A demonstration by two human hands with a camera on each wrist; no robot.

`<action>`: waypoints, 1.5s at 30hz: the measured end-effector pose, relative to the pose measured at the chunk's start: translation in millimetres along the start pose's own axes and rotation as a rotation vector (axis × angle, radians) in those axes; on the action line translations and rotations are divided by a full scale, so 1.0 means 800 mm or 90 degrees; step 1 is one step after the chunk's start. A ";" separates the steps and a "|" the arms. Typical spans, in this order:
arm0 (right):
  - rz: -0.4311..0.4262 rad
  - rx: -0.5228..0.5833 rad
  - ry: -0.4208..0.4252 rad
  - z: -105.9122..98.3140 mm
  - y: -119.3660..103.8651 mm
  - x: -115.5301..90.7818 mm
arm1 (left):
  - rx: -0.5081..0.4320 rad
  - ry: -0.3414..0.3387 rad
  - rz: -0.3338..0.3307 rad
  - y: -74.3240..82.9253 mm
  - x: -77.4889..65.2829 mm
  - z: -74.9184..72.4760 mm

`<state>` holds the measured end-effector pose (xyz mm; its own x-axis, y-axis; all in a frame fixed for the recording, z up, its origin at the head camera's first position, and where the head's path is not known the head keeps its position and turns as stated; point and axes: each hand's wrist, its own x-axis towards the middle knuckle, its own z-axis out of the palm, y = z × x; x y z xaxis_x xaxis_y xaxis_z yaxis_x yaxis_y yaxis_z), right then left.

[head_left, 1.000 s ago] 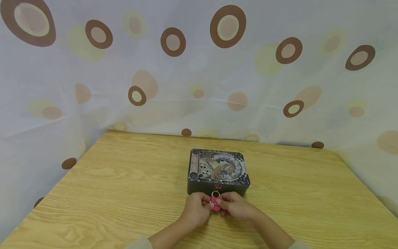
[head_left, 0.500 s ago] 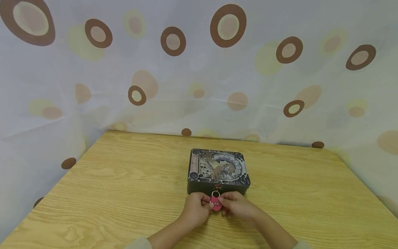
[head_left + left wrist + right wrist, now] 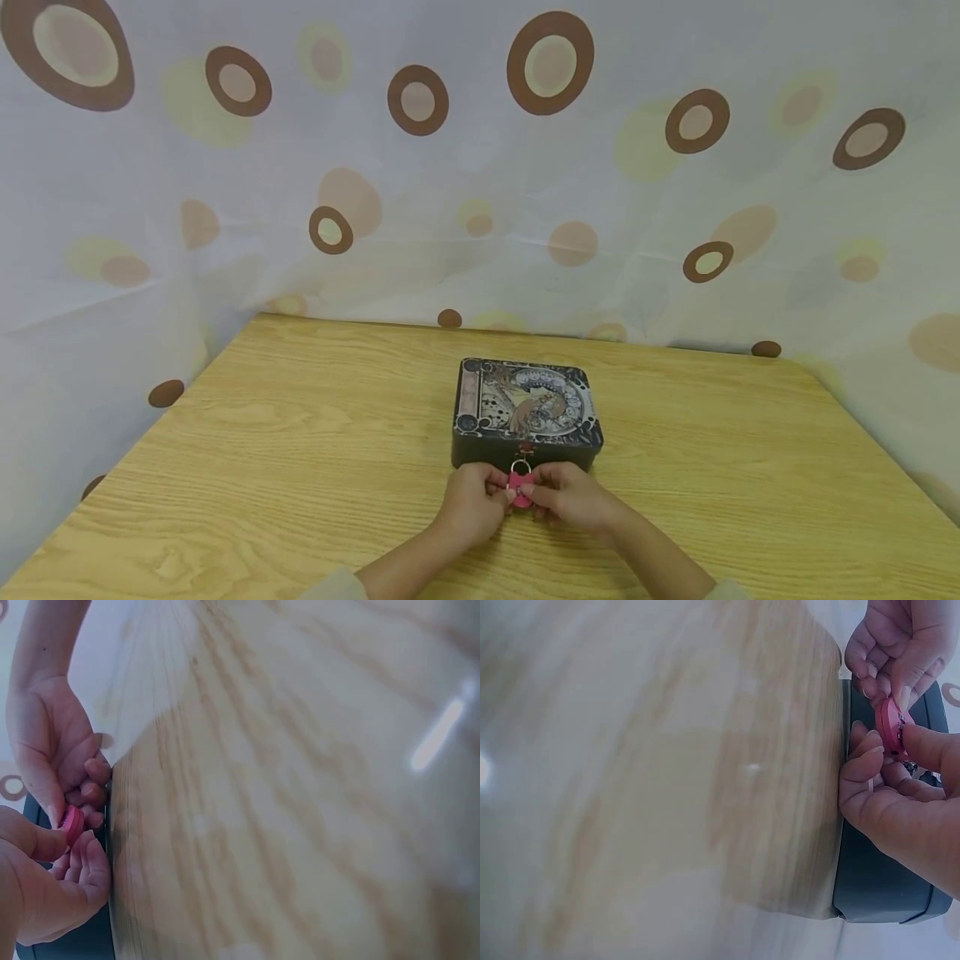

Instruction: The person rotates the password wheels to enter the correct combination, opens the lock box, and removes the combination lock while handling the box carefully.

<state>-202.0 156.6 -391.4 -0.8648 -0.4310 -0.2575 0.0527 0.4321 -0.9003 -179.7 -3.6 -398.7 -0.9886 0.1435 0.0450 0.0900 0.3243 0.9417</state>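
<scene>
A pink combination padlock [image 3: 521, 490] hangs by its shackle from the red-and-gold clasp [image 3: 527, 450] on the front of a dark tin box [image 3: 528, 404] with an ornate picture lid. My left hand [image 3: 474, 502] pinches the padlock's left side between thumb and fingers. From the right, my right hand [image 3: 572, 497] holds the padlock too, its thumb over the number dials. In the right wrist view the padlock [image 3: 891, 729] shows edge-on between both hands, with the right thumb on its dial face. The thumb hides most of the digits.
The box stands on a wood-grain table [image 3: 337, 433]. Behind and beside the table hangs a pale curtain [image 3: 480, 167] printed with brown and cream circles.
The right thumb slid off the dials to the padlock's upper right edge half a second ago, exposing the dials, and is now back across them. The left hand and box stay put.
</scene>
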 end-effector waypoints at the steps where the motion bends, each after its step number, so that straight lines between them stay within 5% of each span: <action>1: 0.001 -0.001 0.000 0.000 0.000 0.000 | 0.004 0.001 0.001 0.000 0.000 0.000; 45: 0.007 -0.005 0.050 0.002 -0.003 -0.010 | -0.032 -0.018 -0.020 0.000 0.001 -0.003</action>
<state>-194.5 157.6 -388.1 -0.9004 -0.3631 -0.2396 0.0592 0.4433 -0.8944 -180.4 -5.8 -397.7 -0.9870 0.1605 0.0067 0.0523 0.2815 0.9581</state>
